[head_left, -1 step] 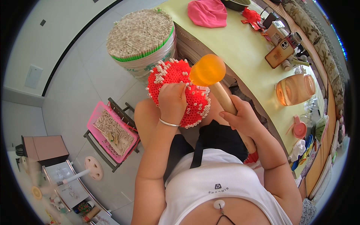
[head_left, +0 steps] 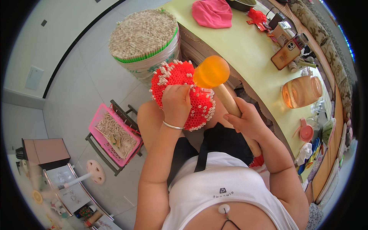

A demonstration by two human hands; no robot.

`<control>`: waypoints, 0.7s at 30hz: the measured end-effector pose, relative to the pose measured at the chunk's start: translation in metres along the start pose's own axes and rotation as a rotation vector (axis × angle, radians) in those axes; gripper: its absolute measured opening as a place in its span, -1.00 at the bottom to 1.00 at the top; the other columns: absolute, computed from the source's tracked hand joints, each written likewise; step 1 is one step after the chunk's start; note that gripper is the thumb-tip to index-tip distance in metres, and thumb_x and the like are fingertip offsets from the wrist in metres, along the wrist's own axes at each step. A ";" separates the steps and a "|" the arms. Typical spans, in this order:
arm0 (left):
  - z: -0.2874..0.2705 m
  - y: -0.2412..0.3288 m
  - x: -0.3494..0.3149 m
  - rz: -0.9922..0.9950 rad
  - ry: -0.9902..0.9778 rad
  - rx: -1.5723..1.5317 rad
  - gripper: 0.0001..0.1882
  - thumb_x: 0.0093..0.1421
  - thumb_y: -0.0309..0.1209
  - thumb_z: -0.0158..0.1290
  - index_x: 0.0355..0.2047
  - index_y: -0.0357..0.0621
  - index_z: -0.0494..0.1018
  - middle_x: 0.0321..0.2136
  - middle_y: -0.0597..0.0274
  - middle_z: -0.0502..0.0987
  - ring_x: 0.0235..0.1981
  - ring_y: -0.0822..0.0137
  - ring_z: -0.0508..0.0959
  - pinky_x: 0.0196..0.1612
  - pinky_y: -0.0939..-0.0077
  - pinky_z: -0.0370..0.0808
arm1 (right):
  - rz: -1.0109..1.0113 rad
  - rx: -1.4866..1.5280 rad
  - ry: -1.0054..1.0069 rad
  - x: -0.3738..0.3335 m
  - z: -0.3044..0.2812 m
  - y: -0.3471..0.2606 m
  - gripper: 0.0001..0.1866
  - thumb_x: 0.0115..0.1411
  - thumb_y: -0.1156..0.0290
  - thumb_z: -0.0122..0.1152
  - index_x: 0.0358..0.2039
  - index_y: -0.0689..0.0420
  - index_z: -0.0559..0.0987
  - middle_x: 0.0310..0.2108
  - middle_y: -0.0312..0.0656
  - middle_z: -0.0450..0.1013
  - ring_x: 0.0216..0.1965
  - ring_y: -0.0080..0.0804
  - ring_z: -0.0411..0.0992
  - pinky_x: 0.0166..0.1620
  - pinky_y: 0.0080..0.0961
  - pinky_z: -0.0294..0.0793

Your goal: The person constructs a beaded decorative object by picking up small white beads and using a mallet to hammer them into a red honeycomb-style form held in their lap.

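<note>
Head view puts the red bundle (head_left: pixel 179 73) of close-packed tubes at the knees, seemingly set between the thighs (head_left: pixel 148 119) so that the legs can steady it. Its holes are partly filled: pale pegs cluster at the far left and line the near right rim, while much of the middle shows bare red. The left hand (head_left: pixel 176 100) rests over it, fingers drawn narrow on one pale peg (head_left: pixel 191 86), presumably to keep it upright (the tip's exact seat is hidden). The right hand (head_left: pixel 249 119) has its fingers wrapped around the wooden handle of a mallet (head_left: pixel 213 72); that grip, partway along, leaves the orange head free just beside the peg.

Beyond the bundle stands a plastic-wrapped drum (head_left: pixel 145 36), packed tight with upright pale tubes inside a green border. To the left, a pink basket (head_left: pixel 97 115) on a dark stand (head_left: pixel 100 156) holds loose pale sticks (head_left: pixel 119 134), probably kept within reach. On the bench (head_left: pixel 245 61) to the right, a glass jar (head_left: pixel 303 92) contains amber liquid.
</note>
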State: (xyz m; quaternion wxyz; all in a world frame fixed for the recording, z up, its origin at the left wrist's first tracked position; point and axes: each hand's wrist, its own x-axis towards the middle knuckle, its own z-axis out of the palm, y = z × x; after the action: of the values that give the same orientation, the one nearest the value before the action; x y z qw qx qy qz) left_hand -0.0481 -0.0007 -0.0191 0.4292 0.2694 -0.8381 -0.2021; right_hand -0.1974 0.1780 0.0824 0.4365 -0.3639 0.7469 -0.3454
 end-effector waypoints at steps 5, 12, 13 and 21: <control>-0.002 -0.004 -0.004 -0.002 -0.001 -0.040 -0.93 0.05 -0.58 0.24 -0.42 -0.21 0.60 -0.44 0.10 0.60 -0.36 0.05 0.56 -0.26 0.25 0.48 | 0.006 -0.088 -0.026 0.008 0.005 0.002 -0.68 0.22 0.41 0.33 -0.11 0.23 0.44 -0.56 -0.30 0.38 -0.66 -0.62 0.36 -0.57 -0.62 0.35; 0.002 -0.009 -0.007 0.077 0.073 -0.068 -0.91 -0.02 -0.61 0.23 -0.47 -0.20 0.58 -0.50 0.14 0.57 -0.42 0.07 0.54 -0.29 0.24 0.50 | -0.153 -0.167 0.091 0.003 0.018 -0.003 -0.68 0.24 0.38 0.31 -0.09 0.21 0.44 -0.55 -0.26 0.39 -0.65 -0.60 0.37 -0.57 -0.59 0.37; 0.003 -0.009 -0.006 0.080 0.078 -0.053 -0.91 -0.03 -0.61 0.23 -0.48 -0.20 0.57 -0.51 0.13 0.57 -0.43 0.07 0.54 -0.30 0.24 0.50 | -0.188 -0.223 0.096 0.005 0.020 0.001 -0.68 0.23 0.37 0.30 -0.09 0.21 0.44 -0.52 -0.19 0.41 -0.59 -0.45 0.39 -0.51 -0.51 0.39; 0.000 -0.011 -0.009 0.036 0.043 -0.022 -0.92 -0.04 -0.58 0.26 -0.51 -0.20 0.57 -0.53 0.09 0.57 -0.45 0.04 0.56 -0.33 0.20 0.49 | -0.099 -0.385 0.086 0.011 0.013 -0.020 -0.64 0.22 0.26 0.26 -0.13 0.24 0.41 -0.38 0.17 0.50 -0.31 0.24 0.47 -0.24 -0.12 0.46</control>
State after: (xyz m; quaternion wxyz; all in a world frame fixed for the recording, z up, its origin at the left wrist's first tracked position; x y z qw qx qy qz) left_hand -0.0407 -0.0030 -0.0309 0.4534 0.2540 -0.8312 -0.1977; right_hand -0.1846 0.1566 0.0895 0.3091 -0.4620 0.7981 -0.2324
